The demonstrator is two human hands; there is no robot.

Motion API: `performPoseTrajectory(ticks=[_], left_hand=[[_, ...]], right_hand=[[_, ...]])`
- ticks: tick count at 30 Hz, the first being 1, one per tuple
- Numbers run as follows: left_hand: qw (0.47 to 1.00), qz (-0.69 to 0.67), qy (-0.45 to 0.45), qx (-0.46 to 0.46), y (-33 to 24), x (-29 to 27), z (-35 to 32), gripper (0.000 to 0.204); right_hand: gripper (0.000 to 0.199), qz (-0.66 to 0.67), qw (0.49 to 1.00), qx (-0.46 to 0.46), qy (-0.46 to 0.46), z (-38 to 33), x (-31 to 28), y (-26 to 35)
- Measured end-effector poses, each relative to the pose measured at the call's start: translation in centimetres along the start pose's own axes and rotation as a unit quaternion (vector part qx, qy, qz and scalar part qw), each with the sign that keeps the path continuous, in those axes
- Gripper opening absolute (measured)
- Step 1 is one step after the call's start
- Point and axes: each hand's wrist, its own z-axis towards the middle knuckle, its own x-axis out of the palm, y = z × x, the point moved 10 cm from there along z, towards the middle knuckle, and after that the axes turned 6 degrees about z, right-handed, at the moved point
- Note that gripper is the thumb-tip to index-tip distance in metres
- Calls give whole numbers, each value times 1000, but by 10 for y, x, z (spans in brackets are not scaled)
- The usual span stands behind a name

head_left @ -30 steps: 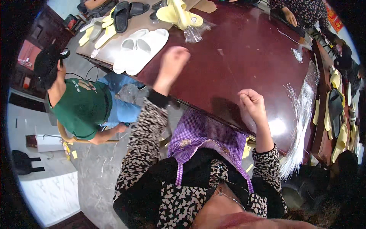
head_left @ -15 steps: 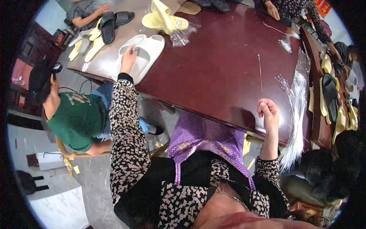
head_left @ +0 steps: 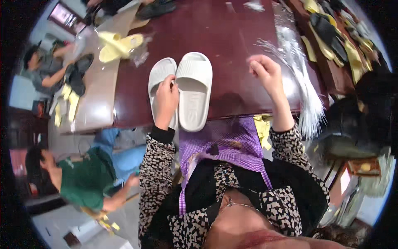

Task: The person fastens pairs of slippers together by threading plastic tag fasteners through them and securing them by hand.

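The pale slippers (head_left: 194,110) are lying side by side at the near edge of the bench (head_left: 232,91), their heels overlapping that edge in view. The left hand (head_left: 166,101) is gripping them where their straps meet, fingers closed narrow. The right hand (head_left: 266,75) is hovering with curled fingers; whether they are pinching anything, one cannot tell. Open bench is stretching between slippers and the white strand bundle (head_left: 293,62); yellow slippers (head_left: 118,49) are resting farther left.

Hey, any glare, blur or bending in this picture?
Head view: glare on the red-brown table, left of the white strands; head view: right hand softly blurred, pale slippers crisper; head view: fisheye distortion bends outer edges, corners black.
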Motion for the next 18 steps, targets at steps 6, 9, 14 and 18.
performPoseTrajectory(ticks=[6,9,14,18], left_hand=[[986,-126,88,57,-89,59,7,31],[979,-127,30,154,-139,38,-6,27],[923,-84,-157,340,-219,-19,-27,23],[951,-96,-67,286,-198,-4,-13,20]], right_hand=[[11,-219,940,-257,-54,-13,-10,81],[14,-293,911,-290,-36,-19,-5,86],[19,-399,864,-304,36,-38,33,79],[24,-366,865,-335,76,-49,60,80]])
